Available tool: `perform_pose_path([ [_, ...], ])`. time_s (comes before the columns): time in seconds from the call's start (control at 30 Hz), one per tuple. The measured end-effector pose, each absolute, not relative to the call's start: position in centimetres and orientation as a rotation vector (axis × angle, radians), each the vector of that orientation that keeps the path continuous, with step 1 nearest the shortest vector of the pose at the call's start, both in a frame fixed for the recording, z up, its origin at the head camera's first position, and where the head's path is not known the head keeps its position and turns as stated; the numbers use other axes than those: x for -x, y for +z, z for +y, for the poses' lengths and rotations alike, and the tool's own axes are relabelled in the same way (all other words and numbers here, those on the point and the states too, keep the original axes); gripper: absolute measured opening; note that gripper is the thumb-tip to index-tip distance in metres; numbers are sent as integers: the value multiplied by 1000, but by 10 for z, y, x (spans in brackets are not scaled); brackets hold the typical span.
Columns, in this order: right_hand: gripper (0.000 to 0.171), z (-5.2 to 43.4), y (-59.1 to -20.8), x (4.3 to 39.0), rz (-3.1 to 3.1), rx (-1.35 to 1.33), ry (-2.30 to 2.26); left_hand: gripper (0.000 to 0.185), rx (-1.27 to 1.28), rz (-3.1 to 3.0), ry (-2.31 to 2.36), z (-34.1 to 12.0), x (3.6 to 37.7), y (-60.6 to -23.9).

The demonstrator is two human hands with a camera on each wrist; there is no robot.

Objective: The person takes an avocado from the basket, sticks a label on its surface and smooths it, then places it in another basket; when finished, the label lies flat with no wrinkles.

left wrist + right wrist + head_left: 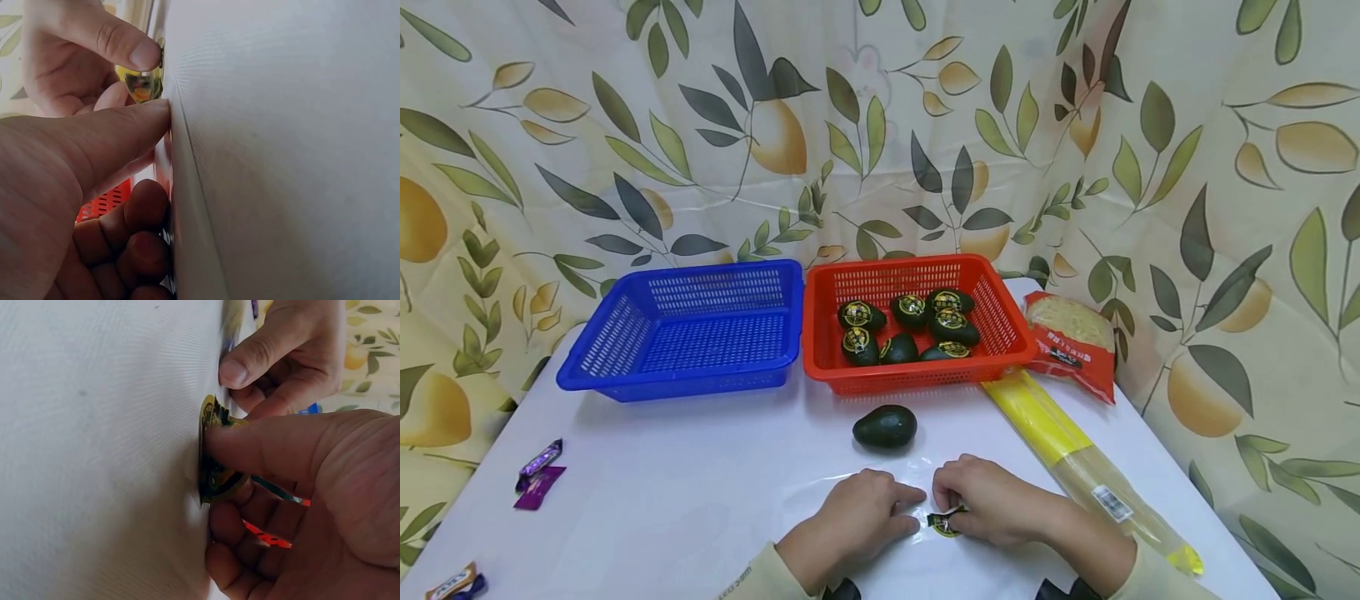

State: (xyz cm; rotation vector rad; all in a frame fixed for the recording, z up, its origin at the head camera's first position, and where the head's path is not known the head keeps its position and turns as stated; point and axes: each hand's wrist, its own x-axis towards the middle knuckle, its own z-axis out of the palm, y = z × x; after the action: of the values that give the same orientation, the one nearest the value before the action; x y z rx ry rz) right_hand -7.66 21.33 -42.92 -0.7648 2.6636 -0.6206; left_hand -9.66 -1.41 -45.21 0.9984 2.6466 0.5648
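Nearest, both hands rest on a clear plastic film (pixel 850 487) spread on the white table (pixel 662 500). The right hand (pixel 992 500) pinches a round black-and-gold label (pixel 945 523) between thumb and fingers, at the table's near edge. The left hand (pixel 861 521), just beside it, presses the film with thumb and fingertips, its other fingers curled. Beyond lies a bare avocado (pixel 885 426). Farther off stand a red basket (pixel 1000 317) holding labelled avocados (pixel 910 327) and, to its left, a blue basket (pixel 625 333).
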Motion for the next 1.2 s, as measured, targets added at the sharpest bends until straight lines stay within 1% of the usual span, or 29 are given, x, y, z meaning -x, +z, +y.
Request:
perform_pose_path([
  [0.13, 29, 213, -428, 78, 2633, 834, -693, 36, -989, 2638, 570, -15, 98, -452],
  [0.27, 28, 216, -422, 78, 2524, 818, -866, 36, -997, 2628, 574, -15, 98, -453],
  [0.5, 20, 213, -416, 81, 2534, 685, -1068, 37, -1022, 2609, 595, -17, 100, -454],
  [0.7, 16, 209, -415, 85, 2579, 528, -1303, 43, -941, 2494, 830, -25, 103, -451],
  [0.97, 18, 200, -409, 91, 2489, 535, -1455, 31, -657, 2349, 1462, -34, 107, -436],
  [1.07, 19, 193, -406, 92, 2472, 535, -1475, 21, -618, 2320, 1555, -35, 108, -434],
  [1.2, 21, 185, -401, 93, 2534, 516, -1482, 14, -596, 2326, 1614, -38, 109, -429],
])
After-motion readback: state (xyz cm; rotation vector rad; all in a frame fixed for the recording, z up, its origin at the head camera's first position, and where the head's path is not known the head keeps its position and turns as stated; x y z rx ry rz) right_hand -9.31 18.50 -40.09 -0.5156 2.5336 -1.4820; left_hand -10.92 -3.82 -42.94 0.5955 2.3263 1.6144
